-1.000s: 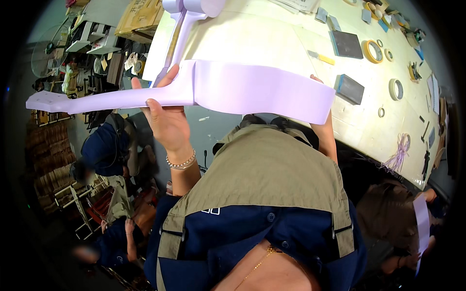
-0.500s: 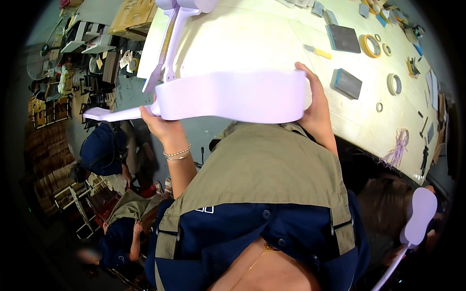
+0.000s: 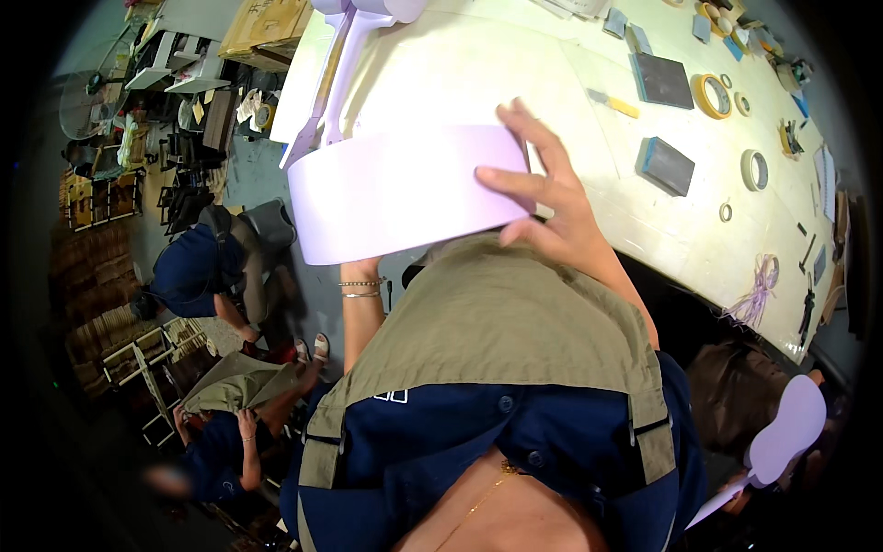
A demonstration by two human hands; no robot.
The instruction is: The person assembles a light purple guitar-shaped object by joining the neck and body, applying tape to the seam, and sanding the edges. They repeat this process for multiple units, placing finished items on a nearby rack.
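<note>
A lilac ukulele (image 3: 395,198) is held up in front of my apron, the smooth curved side of its body facing me and its neck hidden behind. My left hand (image 3: 360,270) is under and behind the body; only its heel and the braceleted wrist show, the fingers being covered. At the body's right end, my right hand (image 3: 556,198) has its fingers spread, one fingertip touching the side and the thumb low by the edge. Beyond it, more lilac ukuleles (image 3: 345,74) lie at the table's far left, necks pointing toward me.
The pale table (image 3: 478,64) bears sanding blocks (image 3: 667,166), a yellow-handled cutter (image 3: 614,103), tape rolls (image 3: 711,96) and a lilac string bundle (image 3: 759,290). Co-workers sit at the left, one in a dark blue top (image 3: 189,271). Another lilac ukulele (image 3: 786,428) is at the lower right.
The ukulele has turned so its neck is out of sight, and its right end has moved left. My right hand has shifted left and spread its fingers; my left hand has gone behind the body.
</note>
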